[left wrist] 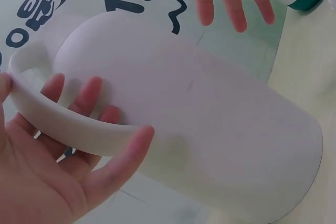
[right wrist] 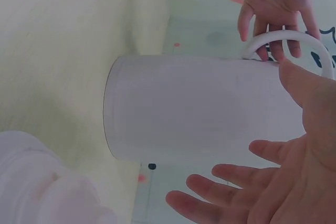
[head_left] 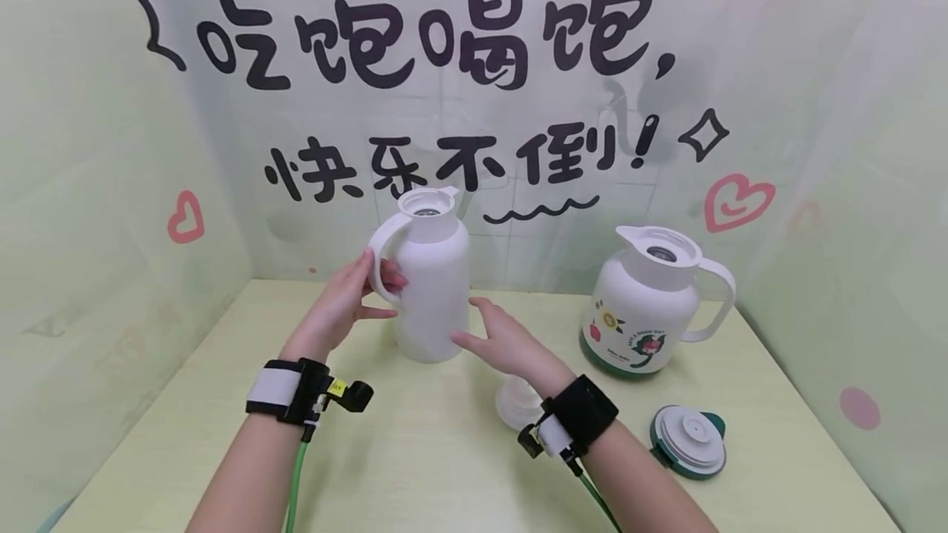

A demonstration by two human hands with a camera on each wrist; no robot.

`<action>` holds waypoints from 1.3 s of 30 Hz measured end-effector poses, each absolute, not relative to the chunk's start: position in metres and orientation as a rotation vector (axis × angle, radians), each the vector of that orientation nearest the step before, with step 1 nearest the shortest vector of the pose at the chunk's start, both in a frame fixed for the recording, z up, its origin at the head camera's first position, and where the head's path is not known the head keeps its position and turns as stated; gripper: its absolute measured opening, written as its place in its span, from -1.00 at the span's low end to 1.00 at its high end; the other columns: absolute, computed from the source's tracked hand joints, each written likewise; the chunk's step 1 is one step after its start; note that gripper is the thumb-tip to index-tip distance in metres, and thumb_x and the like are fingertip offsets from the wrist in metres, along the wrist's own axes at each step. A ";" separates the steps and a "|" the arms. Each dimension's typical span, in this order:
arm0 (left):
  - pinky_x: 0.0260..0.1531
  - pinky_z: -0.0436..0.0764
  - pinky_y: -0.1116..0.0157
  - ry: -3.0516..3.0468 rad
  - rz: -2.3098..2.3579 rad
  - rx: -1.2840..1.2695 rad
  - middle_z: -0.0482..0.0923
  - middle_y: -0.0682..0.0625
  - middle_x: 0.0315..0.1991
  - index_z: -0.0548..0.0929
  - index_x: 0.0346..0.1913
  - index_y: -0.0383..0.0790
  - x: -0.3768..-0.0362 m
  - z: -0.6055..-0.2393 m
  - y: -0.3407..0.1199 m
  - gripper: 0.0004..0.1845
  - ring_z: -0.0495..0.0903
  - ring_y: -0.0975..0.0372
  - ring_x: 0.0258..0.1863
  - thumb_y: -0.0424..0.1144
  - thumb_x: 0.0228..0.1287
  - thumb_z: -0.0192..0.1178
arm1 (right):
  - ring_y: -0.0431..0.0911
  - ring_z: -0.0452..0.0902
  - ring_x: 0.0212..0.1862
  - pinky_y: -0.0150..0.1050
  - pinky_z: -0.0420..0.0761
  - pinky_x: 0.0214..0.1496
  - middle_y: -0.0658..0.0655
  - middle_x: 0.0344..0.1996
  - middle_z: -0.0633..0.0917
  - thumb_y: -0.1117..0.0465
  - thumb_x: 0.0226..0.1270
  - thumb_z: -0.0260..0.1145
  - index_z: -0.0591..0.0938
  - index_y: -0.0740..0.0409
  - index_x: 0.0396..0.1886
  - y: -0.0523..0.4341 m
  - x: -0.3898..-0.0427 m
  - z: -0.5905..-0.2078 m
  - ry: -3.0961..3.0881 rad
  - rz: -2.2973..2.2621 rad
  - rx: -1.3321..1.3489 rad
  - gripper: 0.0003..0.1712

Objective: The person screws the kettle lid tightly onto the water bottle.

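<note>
Toward back of pale table (head_left: pixel 415 451), white jug (head_left: pixel 433 294) standing upright, mouth showing up top. Left hand (head_left: pixel 344 303) loose around its handle (head_left: pixel 381 243), some fingers poking through loop, thumb by lower end. Right hand (head_left: pixel 511 340) spread wide on jug's other side, can't tell if fingertips touch. White plastic piece (head_left: pixel 515 406) near right wrist, partly hidden. Off right: printed jug (head_left: pixel 629 303) with green base, green-and-white lid (head_left: pixel 690 441) lying in front.
</note>
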State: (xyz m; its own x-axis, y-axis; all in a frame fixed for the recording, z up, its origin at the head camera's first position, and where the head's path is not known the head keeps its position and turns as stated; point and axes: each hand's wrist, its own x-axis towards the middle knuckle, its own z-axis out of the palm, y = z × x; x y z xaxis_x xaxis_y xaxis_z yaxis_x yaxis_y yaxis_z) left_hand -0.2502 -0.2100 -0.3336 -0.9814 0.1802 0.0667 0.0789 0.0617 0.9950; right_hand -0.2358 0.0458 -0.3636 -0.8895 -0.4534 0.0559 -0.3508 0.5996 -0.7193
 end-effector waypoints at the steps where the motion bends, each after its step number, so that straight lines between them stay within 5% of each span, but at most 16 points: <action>1: -0.16 0.58 -0.07 2.225 2.089 0.282 0.49 -0.22 -0.07 0.43 -0.04 -0.40 -0.251 -0.335 -0.210 -0.29 0.42 0.00 0.04 0.28 0.40 -0.26 | 0.14 0.20 0.35 0.05 0.23 0.32 0.34 0.32 0.32 -0.04 0.36 0.25 0.18 0.32 0.41 0.044 -0.237 -0.365 2.677 -1.180 -0.686 -0.18; 13: -0.08 0.52 -0.10 2.055 2.202 0.323 0.49 -0.15 -0.33 0.45 -0.46 -0.27 -0.253 -0.340 -0.209 -0.35 0.57 0.06 -0.11 0.29 0.38 -0.21 | 0.17 0.11 0.39 0.10 0.16 0.34 0.38 0.40 0.17 -0.04 0.36 0.26 -0.07 0.30 0.48 0.030 -0.245 -0.384 2.595 -1.295 -0.557 -0.02; 24: 0.00 0.48 -0.11 2.060 2.205 0.356 0.47 -0.06 -0.45 0.45 -0.47 -0.21 -0.247 -0.343 -0.197 -0.39 0.57 0.09 -0.24 0.26 0.41 -0.21 | 0.26 0.22 0.32 0.14 0.29 0.25 0.48 0.32 0.25 -0.03 0.34 0.28 -0.12 0.31 0.48 0.019 -0.252 -0.391 2.580 -1.494 -0.429 0.02; 39: -0.17 0.57 0.09 2.091 2.310 0.271 0.39 -0.02 -0.51 0.43 -0.47 -0.18 -0.235 -0.342 -0.171 -0.45 0.46 0.20 -0.40 0.20 0.44 -0.23 | 0.17 0.53 -0.09 -0.07 0.61 -0.25 0.39 0.09 0.44 0.07 0.25 0.39 0.09 0.10 0.44 0.021 -0.266 -0.401 2.485 -1.797 -0.230 -0.10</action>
State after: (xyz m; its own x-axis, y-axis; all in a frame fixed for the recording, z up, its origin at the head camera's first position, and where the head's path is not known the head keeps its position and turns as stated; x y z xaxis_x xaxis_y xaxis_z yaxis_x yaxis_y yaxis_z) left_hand -0.2354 -0.1707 -0.3419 -0.9849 0.1262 0.1186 0.1056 -0.1056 0.9888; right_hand -0.2662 0.0207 -0.4009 -0.9867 -0.1592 0.0342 -0.0824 0.3067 -0.9482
